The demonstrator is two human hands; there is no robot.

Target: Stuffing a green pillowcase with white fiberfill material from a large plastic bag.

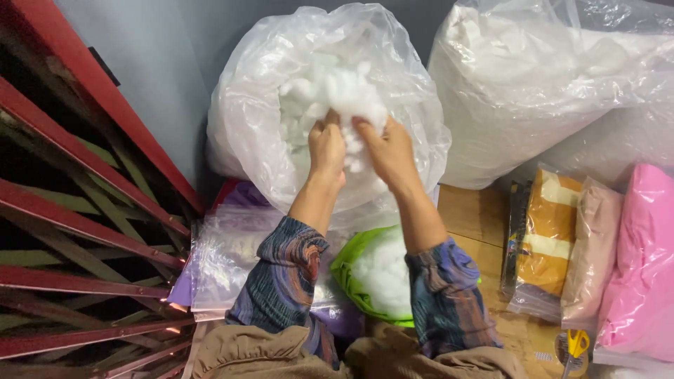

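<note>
Your fingers reach into the big clear plastic bag of white polyester stuffing, its mouth open toward you and its rim loose on every side of your knuckles. Both hands meet on one clump of stuffing lying directly under your fingertips: your left hand is curled closed on it, your right hand pinching its other side. Below your wrists, toward your lap, sits a half-filled green fabric cover; well off to your right lie yellow-handled scissors.

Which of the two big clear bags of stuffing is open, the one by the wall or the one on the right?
The bag by the wall: its mouth gapes, and both hands, left hand and right hand, grasp fluff inside. The right bag looks closed.
</note>
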